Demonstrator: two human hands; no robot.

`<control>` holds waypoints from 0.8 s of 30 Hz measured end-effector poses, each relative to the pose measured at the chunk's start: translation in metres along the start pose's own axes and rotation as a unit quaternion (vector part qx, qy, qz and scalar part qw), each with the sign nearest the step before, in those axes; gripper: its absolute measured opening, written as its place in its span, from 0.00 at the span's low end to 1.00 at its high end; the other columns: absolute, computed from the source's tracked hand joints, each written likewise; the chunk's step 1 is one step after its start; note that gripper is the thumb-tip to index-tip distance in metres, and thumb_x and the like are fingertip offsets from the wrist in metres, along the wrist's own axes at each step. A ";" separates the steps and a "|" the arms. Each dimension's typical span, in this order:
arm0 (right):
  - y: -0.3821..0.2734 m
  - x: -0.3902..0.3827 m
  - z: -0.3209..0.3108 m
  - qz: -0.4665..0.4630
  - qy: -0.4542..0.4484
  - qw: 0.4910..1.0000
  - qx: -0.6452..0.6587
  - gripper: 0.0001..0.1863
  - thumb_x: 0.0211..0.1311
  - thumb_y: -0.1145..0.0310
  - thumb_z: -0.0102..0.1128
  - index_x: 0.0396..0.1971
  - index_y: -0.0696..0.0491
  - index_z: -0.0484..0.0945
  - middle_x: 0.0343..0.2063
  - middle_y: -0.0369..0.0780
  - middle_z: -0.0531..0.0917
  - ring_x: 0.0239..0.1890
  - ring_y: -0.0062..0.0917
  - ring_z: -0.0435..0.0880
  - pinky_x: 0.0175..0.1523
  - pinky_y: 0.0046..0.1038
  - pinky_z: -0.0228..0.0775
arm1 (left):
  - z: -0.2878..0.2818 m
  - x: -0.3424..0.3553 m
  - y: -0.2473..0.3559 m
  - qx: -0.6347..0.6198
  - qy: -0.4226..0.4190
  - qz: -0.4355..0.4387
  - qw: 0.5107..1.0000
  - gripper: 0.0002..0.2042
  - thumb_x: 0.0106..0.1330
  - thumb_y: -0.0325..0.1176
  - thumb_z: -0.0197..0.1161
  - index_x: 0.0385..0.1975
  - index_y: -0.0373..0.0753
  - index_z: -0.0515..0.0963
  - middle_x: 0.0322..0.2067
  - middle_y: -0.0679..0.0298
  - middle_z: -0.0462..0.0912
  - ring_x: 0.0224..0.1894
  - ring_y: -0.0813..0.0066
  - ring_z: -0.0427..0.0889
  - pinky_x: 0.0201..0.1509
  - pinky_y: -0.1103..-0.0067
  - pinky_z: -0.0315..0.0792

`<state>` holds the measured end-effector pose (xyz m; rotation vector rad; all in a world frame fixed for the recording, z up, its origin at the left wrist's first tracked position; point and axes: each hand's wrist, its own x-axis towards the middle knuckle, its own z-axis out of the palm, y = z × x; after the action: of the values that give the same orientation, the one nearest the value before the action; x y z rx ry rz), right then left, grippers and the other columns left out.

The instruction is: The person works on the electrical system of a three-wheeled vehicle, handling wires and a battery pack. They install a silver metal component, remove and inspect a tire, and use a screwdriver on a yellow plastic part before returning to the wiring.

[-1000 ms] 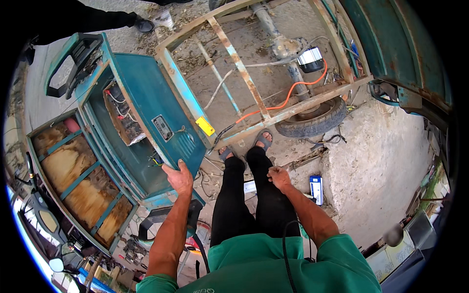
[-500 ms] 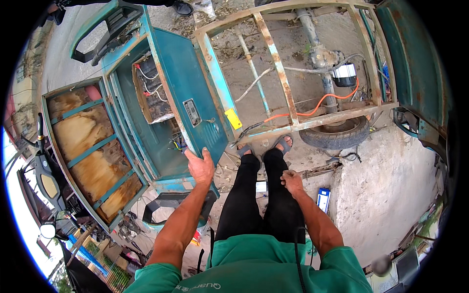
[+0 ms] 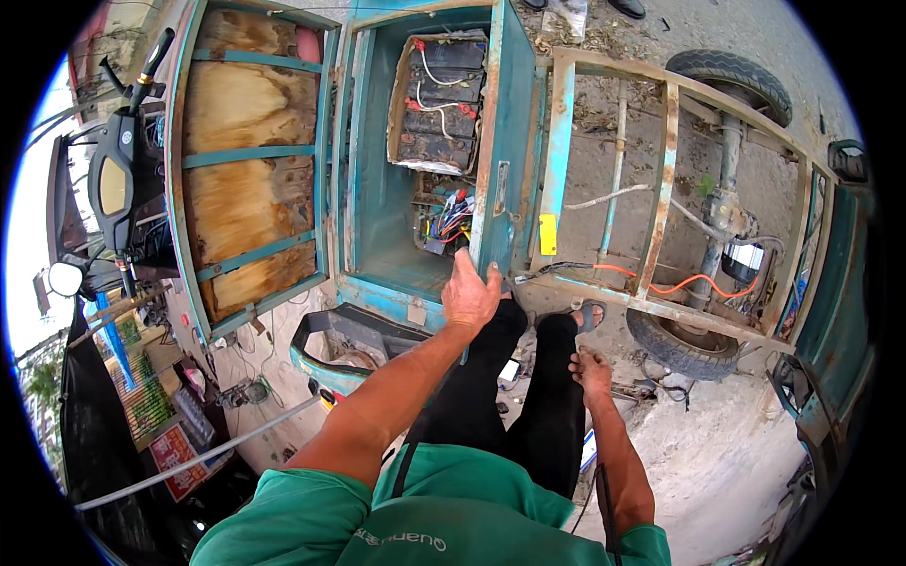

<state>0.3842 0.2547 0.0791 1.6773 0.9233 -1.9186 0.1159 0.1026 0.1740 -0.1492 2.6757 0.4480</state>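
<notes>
My left hand (image 3: 471,292) rests on the near end of the teal metal box's wall (image 3: 487,141), fingers on the inner side and thumb on the outer. Inside the box sit several dark batteries (image 3: 442,104) with white leads and red terminal covers, in a worn case. Nearer to my fingers lies a bundle of coloured wires (image 3: 453,219) with plugs. My right hand (image 3: 592,370) hangs above my right leg with its fingers curled closed. What it holds, if anything, is hidden.
A hinged lid with stained wooden panels (image 3: 247,113) stands open at left, beside handlebars (image 3: 118,179). Right of the box is a rusty vehicle frame (image 3: 661,179) with an axle, a motor (image 3: 743,260), an orange cable (image 3: 694,280) and wheels (image 3: 684,346). A phone-like white object (image 3: 510,370) lies between my legs.
My view has swung left, so the box, lid and frame sit farther right and more of the box's inside shows. My left hand stays at the wall's edge; my right stays curled.
</notes>
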 end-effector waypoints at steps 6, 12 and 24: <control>-0.087 -0.012 0.090 -0.069 -0.045 0.996 -0.017 0.13 0.70 0.65 0.55 0.48 0.54 0.76 0.34 0.35 0.83 0.30 0.17 0.81 0.31 0.19 0.70 | -0.008 -0.001 -0.009 -0.022 -0.026 -0.012 0.999 0.26 0.62 0.43 0.61 0.54 0.35 0.62 0.45 0.39 0.78 0.44 0.36 0.78 0.49 0.51 0.71; -0.204 -0.032 0.229 -0.253 -0.056 0.955 -0.143 0.32 0.65 0.55 0.59 0.61 0.62 0.68 0.47 0.43 0.80 0.48 0.28 0.80 0.50 0.28 0.71 | -0.015 0.001 -0.010 -0.047 -0.049 0.010 0.998 0.22 0.62 0.42 0.61 0.48 0.36 0.63 0.43 0.44 0.76 0.44 0.38 0.78 0.47 0.51 0.72; -0.227 0.017 0.336 -0.405 0.256 0.825 -0.299 0.22 0.53 0.61 0.60 0.42 0.64 0.75 0.34 0.55 0.82 0.39 0.49 0.81 0.49 0.42 0.70 | -0.016 0.009 -0.019 -0.129 -0.042 0.024 0.990 0.21 0.59 0.38 0.62 0.48 0.34 0.66 0.37 0.48 0.76 0.40 0.46 0.80 0.42 0.57 0.76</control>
<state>-0.0107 0.1714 0.1240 1.5070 2.4664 -1.2719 0.1049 0.0792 0.1791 -0.1395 2.5343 0.7980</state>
